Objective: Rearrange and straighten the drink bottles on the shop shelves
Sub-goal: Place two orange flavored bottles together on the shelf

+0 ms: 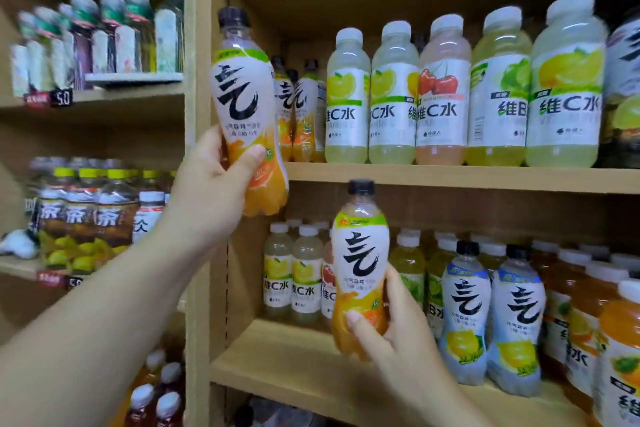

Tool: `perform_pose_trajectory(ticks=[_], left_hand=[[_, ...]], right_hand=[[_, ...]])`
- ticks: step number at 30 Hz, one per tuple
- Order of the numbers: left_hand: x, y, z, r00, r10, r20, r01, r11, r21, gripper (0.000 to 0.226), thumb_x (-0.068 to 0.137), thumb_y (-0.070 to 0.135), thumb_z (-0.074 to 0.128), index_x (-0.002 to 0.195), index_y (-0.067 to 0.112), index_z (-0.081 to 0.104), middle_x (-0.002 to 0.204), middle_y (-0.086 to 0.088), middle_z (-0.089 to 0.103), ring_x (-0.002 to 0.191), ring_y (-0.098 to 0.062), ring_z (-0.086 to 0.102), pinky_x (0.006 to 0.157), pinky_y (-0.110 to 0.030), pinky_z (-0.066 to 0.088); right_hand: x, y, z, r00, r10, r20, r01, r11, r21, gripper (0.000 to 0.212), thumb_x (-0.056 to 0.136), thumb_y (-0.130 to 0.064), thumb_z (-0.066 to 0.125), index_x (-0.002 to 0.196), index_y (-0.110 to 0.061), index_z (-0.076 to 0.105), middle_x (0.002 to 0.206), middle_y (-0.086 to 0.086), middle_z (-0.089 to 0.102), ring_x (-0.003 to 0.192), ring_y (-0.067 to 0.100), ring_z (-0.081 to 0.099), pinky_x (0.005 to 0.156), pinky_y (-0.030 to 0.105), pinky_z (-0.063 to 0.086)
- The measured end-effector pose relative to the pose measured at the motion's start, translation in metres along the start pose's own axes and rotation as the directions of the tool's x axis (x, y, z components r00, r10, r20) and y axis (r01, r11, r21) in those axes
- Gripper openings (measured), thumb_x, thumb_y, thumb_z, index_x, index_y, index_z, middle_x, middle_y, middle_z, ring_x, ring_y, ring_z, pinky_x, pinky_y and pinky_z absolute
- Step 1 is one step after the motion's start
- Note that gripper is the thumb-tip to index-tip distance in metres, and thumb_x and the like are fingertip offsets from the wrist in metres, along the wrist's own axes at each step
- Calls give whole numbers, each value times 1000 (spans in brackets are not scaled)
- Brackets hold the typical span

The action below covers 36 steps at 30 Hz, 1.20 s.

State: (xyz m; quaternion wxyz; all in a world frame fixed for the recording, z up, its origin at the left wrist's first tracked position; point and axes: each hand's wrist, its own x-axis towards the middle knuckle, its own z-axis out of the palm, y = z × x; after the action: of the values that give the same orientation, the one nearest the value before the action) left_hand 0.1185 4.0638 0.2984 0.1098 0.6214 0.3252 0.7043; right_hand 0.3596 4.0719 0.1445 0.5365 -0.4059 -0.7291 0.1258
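- The wooden shelving unit [450, 178] fills the view, pale boards with a smooth grain; a thick upright post [197, 114] divides it from a second bay on the left.
- On the upper shelf stands a row of 5 squat, white-capped vitamin water bottles [440, 94], clear plastic with pale yellow, green or pink liquid and fruit labels, shoulder to shoulder and upright.
- Behind the raised bottle, at the left end of that shelf, 2 or 3 slim orange soda bottles [298, 107] stand close together.
- On the lower shelf, 2 black-capped lemon soda bottles [491, 315] with pale blue labels stand touching each other, just right of the lower hand; smaller vitamin water bottles [292, 274] sit further back.
- The left bay holds blurred tea bottles [86, 215] with yellow caps, well apart from both hands.
- The left hand [214, 191] wraps the base of an orange soda bottle [247, 107], thumb across the front; the waisted, black-capped bottle is upright, held in the air before the post at upper-shelf level.
- The right hand [391, 333] grips a second orange soda bottle [360, 267] low on its body, thumb on the orange label, fingers behind, just above the lower shelf's front edge.
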Motion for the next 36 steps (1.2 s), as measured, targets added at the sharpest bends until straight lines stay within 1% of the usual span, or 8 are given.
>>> perform_pose_trajectory(ticks=[4, 7, 11, 16, 20, 24, 28, 36], left_hand=[[58, 13, -10, 999, 43, -4, -42, 998, 49, 42, 94, 39, 64, 134, 28, 60, 124, 8, 71, 113, -14, 69, 96, -46, 56], [91, 4, -7, 998, -60, 33, 56, 994, 95, 33, 100, 32, 63, 131, 22, 59, 122, 2, 70, 111, -21, 68, 94, -48, 57], [114, -8, -1, 985, -139, 103, 122, 980, 156, 38, 102, 32, 61, 137, 16, 55, 130, -7, 66, 116, -29, 65, 101, -53, 53], [123, -13, 1, 981, -133, 141, 89, 955, 284, 43, 103, 35, 59, 140, 15, 50, 135, -8, 62, 119, -28, 61, 102, -49, 52], [125, -15, -3, 984, -66, 164, -15, 893, 449, 48, 103, 38, 57, 144, 16, 46, 141, -8, 58, 125, -29, 57, 98, -40, 48], [117, -19, -9, 984, 97, 146, -164, 809, 565, 62, 93, 42, 70, 143, 15, 44, 136, -9, 60, 122, -29, 57, 93, -37, 48], [102, -31, -19, 960, 160, 229, -266, 778, 569, 97, 83, 47, 80, 159, 24, 24, 146, -4, 52, 129, -23, 53, 104, -42, 51], [96, -50, -25, 964, 222, 149, -266, 770, 580, 82, 87, 46, 77, 156, 25, 38, 141, -4, 61, 124, -25, 59, 101, -38, 49]], right_hand=[[6, -27, -4, 997, -80, 17, 80, 997, -17, 82, 83, -59, 60, 157, -41, 28, 147, -20, 52, 135, 2, 51, 109, 39, 46], [12, -44, -8, 993, -121, -7, 121, 993, 10, 74, 82, -59, 60, 150, -49, 32, 139, -26, 57, 127, 0, 56, 103, 34, 51], [28, -78, -15, 973, -203, -108, 206, 978, 17, 55, 82, -55, 57, 134, -64, 41, 128, -27, 63, 116, 1, 63, 87, 14, 51], [73, -127, -23, 947, -264, -185, 264, 964, -23, 37, 89, -49, 60, 123, -57, 50, 115, -33, 65, 104, -7, 63, 78, 4, 46], [123, -156, -29, 941, -266, -207, 258, 964, -64, 34, 97, -37, 65, 129, -39, 54, 111, -27, 68, 103, -9, 63, 79, 11, 52], [167, -174, -16, 954, -204, -221, 174, 974, -146, 32, 96, -34, 66, 125, -25, 55, 116, -9, 67, 108, 14, 64, 92, 39, 53], [190, -175, 11, 968, -152, -201, 104, 968, -230, 38, 97, -33, 67, 129, -19, 51, 124, -1, 64, 114, 19, 61, 90, 33, 46], [211, -170, 30, 975, -43, -217, -34, 939, -341, 53, 100, -35, 63, 143, -12, 43, 133, 9, 63, 123, 29, 59, 102, 44, 48]])
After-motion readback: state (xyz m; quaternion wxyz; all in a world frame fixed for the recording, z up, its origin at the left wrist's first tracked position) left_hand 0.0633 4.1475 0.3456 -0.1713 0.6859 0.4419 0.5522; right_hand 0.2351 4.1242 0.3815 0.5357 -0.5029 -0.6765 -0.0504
